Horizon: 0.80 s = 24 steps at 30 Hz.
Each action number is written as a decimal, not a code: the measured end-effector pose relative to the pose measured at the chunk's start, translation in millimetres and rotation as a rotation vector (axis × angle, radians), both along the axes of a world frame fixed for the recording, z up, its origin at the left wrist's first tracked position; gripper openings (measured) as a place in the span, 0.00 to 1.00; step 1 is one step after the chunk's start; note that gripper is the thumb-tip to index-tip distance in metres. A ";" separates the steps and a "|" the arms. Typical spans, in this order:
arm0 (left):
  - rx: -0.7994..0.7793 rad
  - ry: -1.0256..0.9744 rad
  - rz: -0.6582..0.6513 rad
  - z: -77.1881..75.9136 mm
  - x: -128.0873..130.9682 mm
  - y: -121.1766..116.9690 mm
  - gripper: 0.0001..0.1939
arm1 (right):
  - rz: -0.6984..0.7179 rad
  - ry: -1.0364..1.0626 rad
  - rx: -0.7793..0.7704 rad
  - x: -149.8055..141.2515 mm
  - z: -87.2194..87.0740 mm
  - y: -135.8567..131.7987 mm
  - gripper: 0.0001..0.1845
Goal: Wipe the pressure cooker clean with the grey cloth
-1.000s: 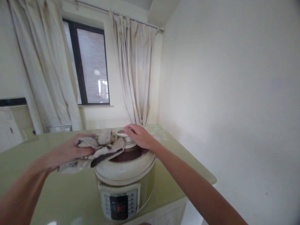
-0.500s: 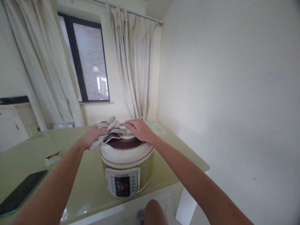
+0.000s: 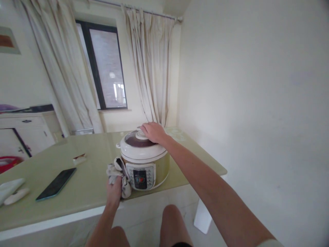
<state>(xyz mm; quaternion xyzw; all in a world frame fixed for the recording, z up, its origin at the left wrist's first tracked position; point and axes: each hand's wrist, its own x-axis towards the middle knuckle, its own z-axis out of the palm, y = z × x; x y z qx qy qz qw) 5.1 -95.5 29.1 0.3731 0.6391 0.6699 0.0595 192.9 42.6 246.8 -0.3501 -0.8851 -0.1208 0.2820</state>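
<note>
A white and pale green electric pressure cooker [image 3: 144, 155] stands upright on the table, its button panel [image 3: 141, 176] facing me. My left hand [image 3: 114, 190] grips a crumpled grey-white cloth [image 3: 125, 183] against the cooker's left side, beside the panel. On top, my right hand [image 3: 153, 132] is closed over the handle of the lid [image 3: 132, 140], which sits on the cooker. The fingers of my right hand partly hide that handle.
The green tabletop [image 3: 95, 187] also bears a dark phone [image 3: 56, 184], a small white packet [image 3: 79, 158] and a pale object [image 3: 16, 196] at far left. A bare wall [image 3: 246, 103] rises on the right. Curtains [image 3: 154, 68] and a window [image 3: 109, 68] lie behind.
My left hand has moved the cloth from the lid down to the cooker's left side, near the panel. My right hand stays on the lid. The view has shifted left.
</note>
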 end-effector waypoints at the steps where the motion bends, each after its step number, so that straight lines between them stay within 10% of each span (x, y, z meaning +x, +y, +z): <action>1: 0.012 -0.009 -0.010 6.1 5.1 -2.5 0.20 | -0.009 -0.003 0.007 -0.6 -0.5 -0.2 0.24; 5: 0.242 0.189 -0.078 56.4 26.9 -2.5 0.24 | 0.007 -0.003 0.009 -1.3 -3.7 2.5 0.23; 9: 0.413 0.840 -0.029 92.2 47.2 -1.6 0.23 | 0.029 -0.034 0.043 -0.5 -5.1 7.2 0.23; 15: 0.431 1.561 -0.097 64.6 61.2 -16.5 0.14 | 0.036 -0.103 0.075 3.7 -1.1 4.0 0.24; 20: 0.389 1.833 -0.496 27.6 51.9 -23.3 0.07 | 0.031 -0.105 0.050 5.1 1.4 -2.5 0.24; 24: 0.400 1.869 -0.582 29.2 55.1 -21.0 0.07 | 0.035 -0.041 0.015 5.4 -2.3 -1.5 0.23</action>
